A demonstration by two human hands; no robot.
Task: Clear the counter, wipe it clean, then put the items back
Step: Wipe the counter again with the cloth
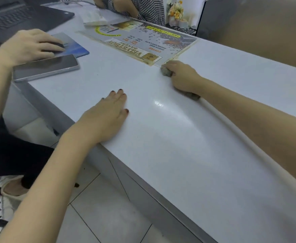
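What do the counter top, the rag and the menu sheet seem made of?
Counter top: smooth white laminate or stone-like surface, glossy; it shows a bright glare. Rag: grey crumpled cloth, matte, bunched in the right hand. Menu sheet: printed paper, probably under clear film with yellowed edges.

Pale tiled floor [108, 216] btm left w/ dark grout lines; yellow flowers [175, 11] at far back.

White glossy desk [178, 146] catching the light; crumpled grey cloth [166, 72] bunched on it, tight against the laminated menu's [143, 41] near corner
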